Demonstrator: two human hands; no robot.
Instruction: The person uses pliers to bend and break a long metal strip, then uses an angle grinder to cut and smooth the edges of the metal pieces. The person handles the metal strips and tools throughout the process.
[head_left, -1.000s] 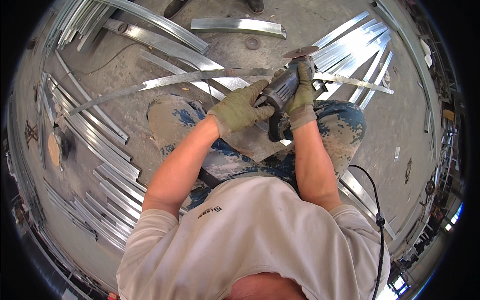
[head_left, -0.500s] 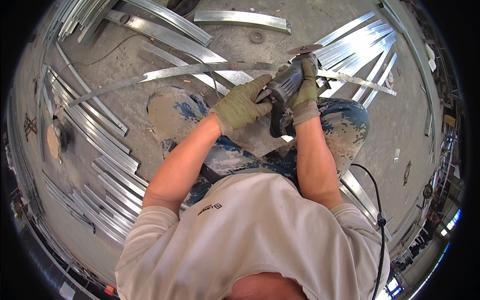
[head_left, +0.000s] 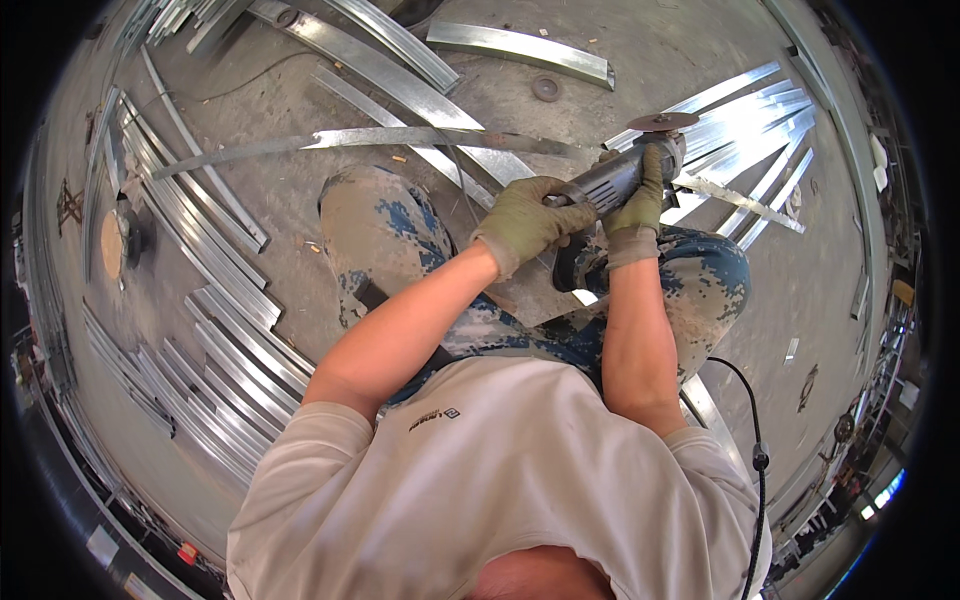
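I hold a dark grey angle grinder above my lap, its body sloping up to the right. At its far end sits a thin reddish-brown cutting disc. Around the rear of the body, the fingers of my left hand, in a green work glove, are closed. My right hand, gloved alike, grips the body near the disc end, thumb on top. Just beyond lies a long thin metal strip, running behind the grinder; a shorter silvery strip shows right of it.
Shiny metal channels fan out on the floor at far right. More channel lengths lie in rows at left. A curved channel piece and a small round disc lie ahead. A black cable hangs by my right side.
The grinder has shifted slightly right in the picture and its disc appears more level. My left hand now wraps the rear of the body more closely. The whole view has shifted a little.
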